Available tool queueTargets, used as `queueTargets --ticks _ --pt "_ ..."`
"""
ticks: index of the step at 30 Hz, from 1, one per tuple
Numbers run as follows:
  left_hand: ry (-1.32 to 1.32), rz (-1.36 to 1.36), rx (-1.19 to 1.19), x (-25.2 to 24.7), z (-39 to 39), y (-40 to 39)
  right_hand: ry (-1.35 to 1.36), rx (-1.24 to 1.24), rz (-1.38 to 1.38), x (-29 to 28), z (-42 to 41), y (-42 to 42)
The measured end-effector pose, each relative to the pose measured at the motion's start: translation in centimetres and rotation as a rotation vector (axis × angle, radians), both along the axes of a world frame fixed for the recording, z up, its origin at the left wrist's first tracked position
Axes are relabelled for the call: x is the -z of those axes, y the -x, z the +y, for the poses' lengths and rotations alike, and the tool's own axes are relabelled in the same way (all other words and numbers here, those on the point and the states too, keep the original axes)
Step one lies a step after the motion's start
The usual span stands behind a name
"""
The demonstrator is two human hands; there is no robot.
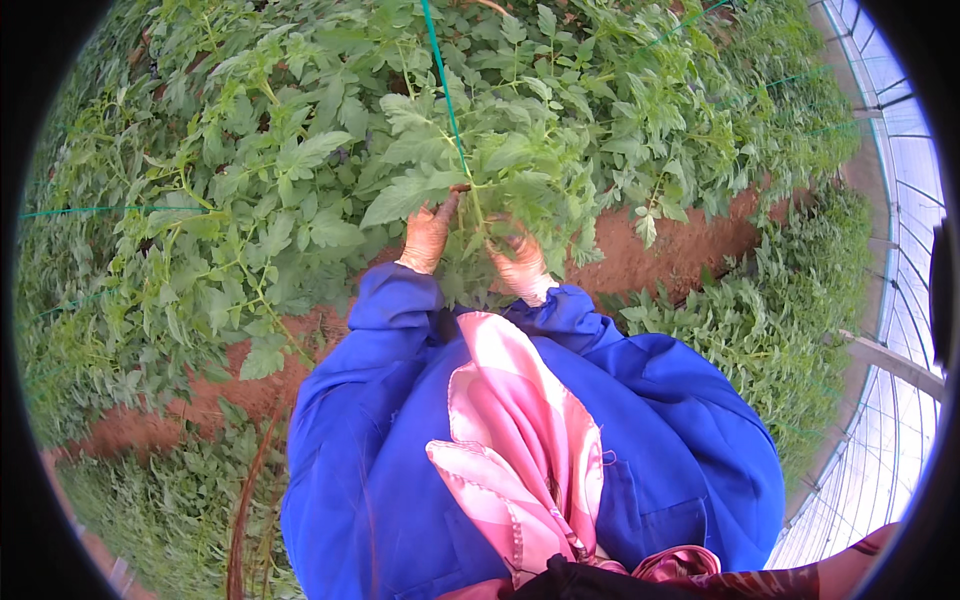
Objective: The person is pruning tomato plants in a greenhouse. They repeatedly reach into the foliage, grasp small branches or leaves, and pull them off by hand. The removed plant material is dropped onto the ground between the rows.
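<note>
A green twine [442, 75] runs down from the top to the stem of a tomato plant [475, 204] in front of me. My left hand [430, 234], in a stained, light-coloured glove, is at the stem where the twine meets it, its fingertips touching there. Just right of the stem is my right hand [521, 259], gloved the same way, with its fingers partly behind leaves and blurred. Whether it grips the stem cannot be told. Both wrists come out of blue sleeves, and leaves hang between and above the hands.
Dense tomato plants [300, 165] fill the row ahead, with another row [735, 360] at the right. Reddish soil [652, 247] shows between rows. A green twine [112, 211] crosses at the left. The greenhouse wall [911, 187] curves along the right, with a post [896, 364] beside it.
</note>
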State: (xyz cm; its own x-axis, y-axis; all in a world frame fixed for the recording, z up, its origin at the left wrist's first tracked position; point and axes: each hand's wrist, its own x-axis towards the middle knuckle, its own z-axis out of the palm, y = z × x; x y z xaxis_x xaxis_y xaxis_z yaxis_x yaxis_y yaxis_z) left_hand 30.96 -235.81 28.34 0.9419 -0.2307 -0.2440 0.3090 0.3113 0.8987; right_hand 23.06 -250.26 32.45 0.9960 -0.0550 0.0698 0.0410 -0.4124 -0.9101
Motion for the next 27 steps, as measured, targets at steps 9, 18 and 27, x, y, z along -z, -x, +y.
queueTargets --ticks 9,18,27 --pt "0.034 -0.144 0.303 -0.1 0.3 -0.6 -0.258 -0.303 0.431 -1.9 -4.2 1.9" --pt "-0.574 -0.362 0.319 3.7 -0.7 -6.1 0.523 -0.713 -0.048 -11.9 -3.0 0.6" --pt "-0.170 -0.090 0.503 1.1 7.7 -3.3 0.726 -0.509 -0.173 -19.0 5.9 -16.2"
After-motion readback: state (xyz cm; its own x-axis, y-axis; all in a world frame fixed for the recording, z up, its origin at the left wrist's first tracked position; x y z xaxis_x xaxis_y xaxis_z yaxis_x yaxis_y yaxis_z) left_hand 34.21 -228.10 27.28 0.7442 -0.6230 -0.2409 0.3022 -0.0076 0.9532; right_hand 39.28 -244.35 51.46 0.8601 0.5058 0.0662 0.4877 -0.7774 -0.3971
